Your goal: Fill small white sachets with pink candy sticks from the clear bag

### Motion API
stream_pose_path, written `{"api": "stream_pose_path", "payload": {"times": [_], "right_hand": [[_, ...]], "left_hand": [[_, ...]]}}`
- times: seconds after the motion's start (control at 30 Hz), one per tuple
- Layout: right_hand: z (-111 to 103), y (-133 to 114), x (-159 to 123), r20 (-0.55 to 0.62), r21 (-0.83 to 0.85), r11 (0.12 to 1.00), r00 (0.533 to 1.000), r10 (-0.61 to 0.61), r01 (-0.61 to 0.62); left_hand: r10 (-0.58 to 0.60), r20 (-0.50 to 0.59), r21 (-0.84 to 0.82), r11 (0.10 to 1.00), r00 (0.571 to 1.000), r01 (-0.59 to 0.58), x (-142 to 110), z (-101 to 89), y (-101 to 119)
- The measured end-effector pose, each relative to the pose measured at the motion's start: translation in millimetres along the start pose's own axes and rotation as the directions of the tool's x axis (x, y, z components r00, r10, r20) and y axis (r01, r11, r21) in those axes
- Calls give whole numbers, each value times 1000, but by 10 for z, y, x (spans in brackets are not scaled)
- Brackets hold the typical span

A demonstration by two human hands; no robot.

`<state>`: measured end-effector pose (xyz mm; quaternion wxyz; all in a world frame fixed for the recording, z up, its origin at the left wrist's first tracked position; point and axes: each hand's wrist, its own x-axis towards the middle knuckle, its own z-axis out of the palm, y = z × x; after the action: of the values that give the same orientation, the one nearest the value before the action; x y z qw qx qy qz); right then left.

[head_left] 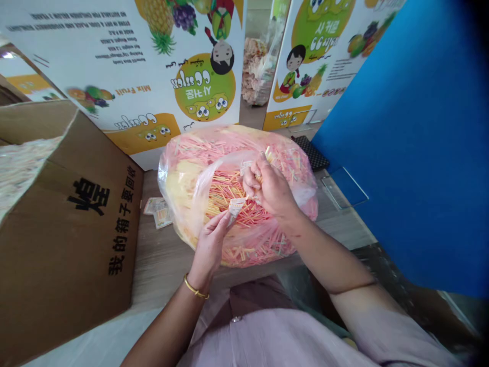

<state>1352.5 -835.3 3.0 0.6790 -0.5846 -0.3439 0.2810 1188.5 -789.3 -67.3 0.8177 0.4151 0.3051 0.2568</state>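
Observation:
A large clear plastic bag (pixel 237 196) lies open on the wood table, packed with thin pink and yellow sticks. My left hand (pixel 209 244) is over the bag's near side, pinching a small printed paper sachet (pixel 236 208). My right hand (pixel 267 186) is shut in the bag's mouth, its fingertips gripping a few yellow sticks (pixel 268 154) and what looks like another paper scrap. The two hands are close together but apart. A gold bangle (pixel 196 288) circles my left wrist.
A brown cardboard carton (pixel 69 219) with black Chinese print stands left, and loose sachets (pixel 158 211) lie beside the bag. White printed fruit cartons (pixel 137 66) stand behind. A blue panel (pixel 405 142) rises right, near a black mat (pixel 311 153) and a clear acrylic stand (pixel 344 187).

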Motion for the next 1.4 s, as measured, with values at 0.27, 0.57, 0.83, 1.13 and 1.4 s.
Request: {"api": "stream_pose_path", "payload": {"times": [0.27,0.57,0.83,1.13,1.4], "right_hand": [[166,173,-63,132,-15,988,980,-151,154],[-22,269,-53,493,-208,978,866,90,16],[-126,188,29,518,-38,999,855,30,-12],[-154,222,64,106,-498,845,981,-162,194],[113,367,-698,481,-799,442,875,61,408]], "left_hand": [[3,29,13,1000,1000,-4,18,-15,-5],[-26,21,-51,998,999,27,51,-12,25],[-127,54,-148,980,990,134,63,8,100],[-181,-27,-282,945,983,166,234,83,152],[-254,-81,-324,921,964,216,272,125,144]]}}
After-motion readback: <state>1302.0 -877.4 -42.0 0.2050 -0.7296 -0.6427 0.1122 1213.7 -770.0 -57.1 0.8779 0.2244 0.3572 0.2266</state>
